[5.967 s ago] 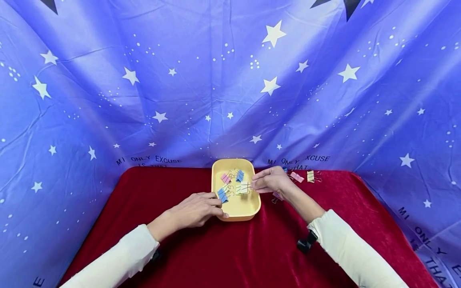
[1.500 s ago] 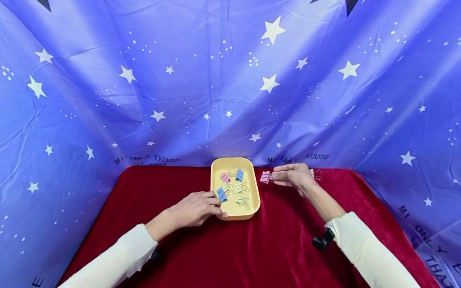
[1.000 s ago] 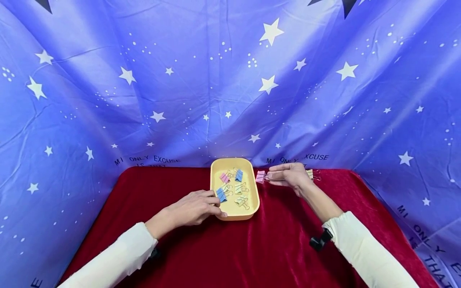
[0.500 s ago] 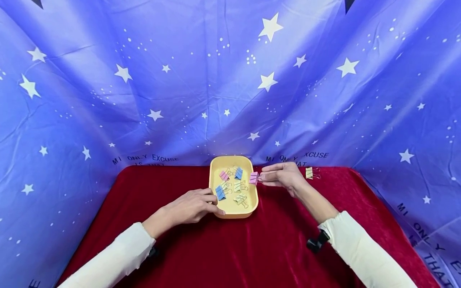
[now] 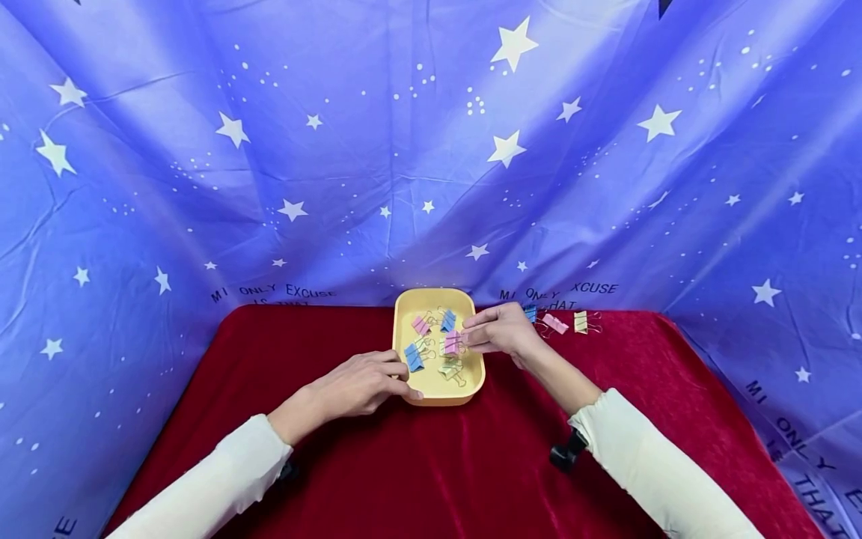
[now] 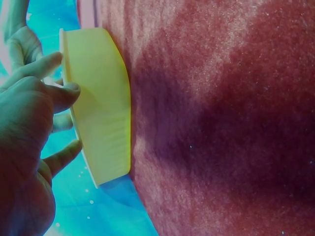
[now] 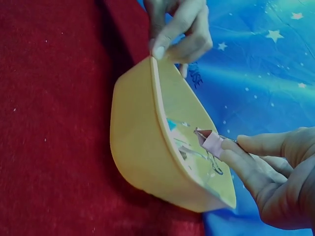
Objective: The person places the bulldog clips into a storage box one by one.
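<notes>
My right hand [image 5: 501,333] pinches a pink binder clip [image 5: 452,343] over the inside of a yellow plastic box [image 5: 444,399]. In the right wrist view, the pink clip [image 7: 212,143] sits between thumb and fingers, inside the rim line. My left hand [image 5: 357,384] holds the box's left rim near its front corner; in the left wrist view its fingertips touch the rim of the box [image 6: 101,108]. Inside lie a pink clip [image 5: 421,325], two blue clips [image 5: 447,320] and several pale yellow clips [image 5: 450,370], partly covered by the held clip.
Right of the box, at the back of the red cloth [image 5: 431,464], lie a blue clip [image 5: 530,314] partly behind my right hand, a pink clip [image 5: 555,323] and a yellow clip [image 5: 581,322]. A blue star-patterned curtain [image 5: 350,165] hangs behind and at both sides.
My right hand has carried the pink binder clip leftward from the cloth, past the rim, over the box. Earlier, one more pale yellow clip came to lie inside. The left hand stays at the rim.
</notes>
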Motion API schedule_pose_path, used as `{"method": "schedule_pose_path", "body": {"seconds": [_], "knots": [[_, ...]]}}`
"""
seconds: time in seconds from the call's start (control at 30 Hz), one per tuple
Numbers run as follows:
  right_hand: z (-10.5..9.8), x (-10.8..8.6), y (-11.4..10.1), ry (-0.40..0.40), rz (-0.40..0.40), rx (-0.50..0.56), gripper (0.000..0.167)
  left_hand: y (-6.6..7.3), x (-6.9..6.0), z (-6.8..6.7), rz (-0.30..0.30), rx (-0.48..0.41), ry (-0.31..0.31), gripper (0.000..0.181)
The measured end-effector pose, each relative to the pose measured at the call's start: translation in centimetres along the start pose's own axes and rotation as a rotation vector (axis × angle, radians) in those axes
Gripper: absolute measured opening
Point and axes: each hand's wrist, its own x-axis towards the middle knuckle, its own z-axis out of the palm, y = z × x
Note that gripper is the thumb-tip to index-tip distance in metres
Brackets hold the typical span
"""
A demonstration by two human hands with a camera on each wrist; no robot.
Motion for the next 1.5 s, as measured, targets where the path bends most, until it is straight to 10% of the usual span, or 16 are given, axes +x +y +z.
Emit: {"method": "schedule_pose_path", "body": {"seconds": [0.63,1.5], "knots": [[2.8,1.1,0.0,0.004,-0.017,-0.163,0.036,0.2,0.5,-0.1,-0.027,0.016,-0.052,0.041],[-5.4,-0.2,1.8,0.1,-0.021,-0.039,0.039,0.5,0.4,-0.3,-0.042,0.018,-0.045,0.038]]}}
